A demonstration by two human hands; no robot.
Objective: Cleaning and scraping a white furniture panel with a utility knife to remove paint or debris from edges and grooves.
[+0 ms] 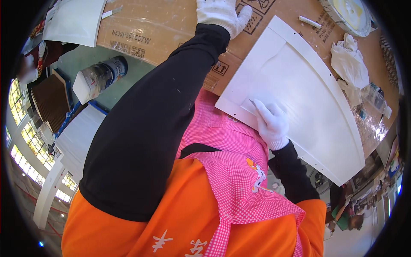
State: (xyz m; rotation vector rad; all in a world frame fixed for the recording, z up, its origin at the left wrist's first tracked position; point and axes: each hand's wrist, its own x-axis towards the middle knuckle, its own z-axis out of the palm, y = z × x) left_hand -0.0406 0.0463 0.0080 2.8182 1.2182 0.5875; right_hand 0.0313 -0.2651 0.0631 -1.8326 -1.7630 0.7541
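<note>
A curved white panel with a recessed inner face and small holes along its rim lies at the right, its lower end near my body. My right hand, in a white glove, is closed around a small tool with a thin, pointed grey tip. That tip is at the panel's recessed face, near its lower left border; the rest of the tool is hidden in my fingers. My left hand, also gloved, lies flat on the cardboard beyond the panel's left side. Its thumb is spread, and its fingertips are cut off by the upper edge.
A white tub with pale yellow contents stands at the far right. Nearby lie a short white stick, a crumpled white cloth and a clear bottle. Another white panel is at the far left, above a plastic container.
</note>
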